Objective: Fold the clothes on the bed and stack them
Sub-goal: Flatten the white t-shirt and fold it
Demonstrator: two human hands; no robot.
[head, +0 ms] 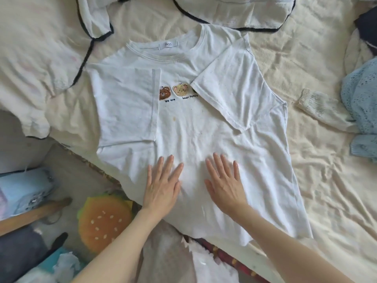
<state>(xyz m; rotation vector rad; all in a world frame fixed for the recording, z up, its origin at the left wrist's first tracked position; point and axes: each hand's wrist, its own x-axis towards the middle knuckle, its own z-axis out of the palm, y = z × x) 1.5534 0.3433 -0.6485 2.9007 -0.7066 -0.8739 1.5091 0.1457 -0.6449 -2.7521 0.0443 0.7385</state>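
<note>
The white T-shirt (195, 135) lies flat on the bed (318, 180), near the bed's edge, and its bottom hem hangs a little over that edge. To the right of the shirt the cream sheet is open and wrinkly. A blue lacy garment (361, 103) sits at the far right. A white cloth with dark trim (230, 11) lies above the collar. Both sleeves are folded in over the chest, partly hiding the little bear pictures. The left hand (163, 186) and the right hand (226, 186) press flat on the lower shirt, fingers straight and spread. A burger cushion (104, 221) sits on the floor.
</note>
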